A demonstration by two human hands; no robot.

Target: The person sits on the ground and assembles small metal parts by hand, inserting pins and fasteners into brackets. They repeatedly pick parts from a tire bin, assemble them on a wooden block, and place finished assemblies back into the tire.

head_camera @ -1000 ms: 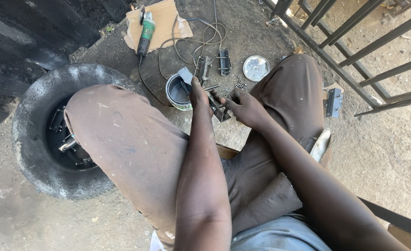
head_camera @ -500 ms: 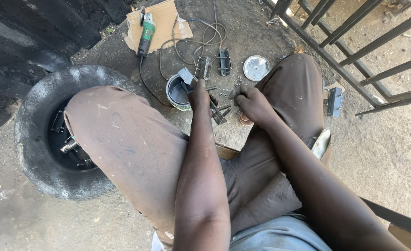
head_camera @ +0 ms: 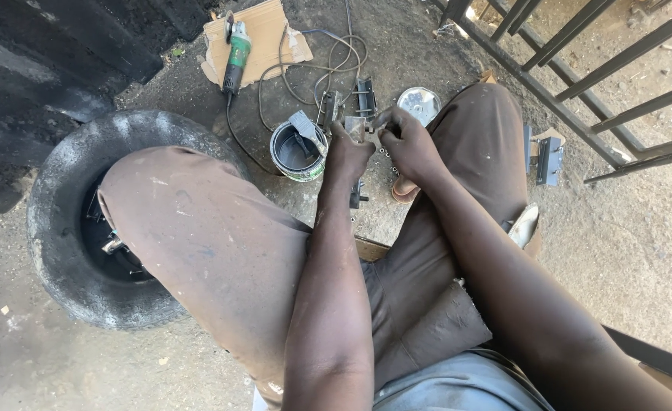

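Right hand (head_camera: 412,144) brought in against left hand (head_camera: 349,152) since earlier frame; both sets of fingers closed on small metal bracket (head_camera: 355,126), held just right of paint tin (head_camera: 298,152). Fitting step judged underway; next move needs steady grip.

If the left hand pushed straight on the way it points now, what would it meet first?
Probably the small metal piece that the left hand already grips; beyond it, the dark metal parts on the ground. Depth is unclear.

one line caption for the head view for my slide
Seated person's left hand and right hand hold a small metal part above an open paint can.
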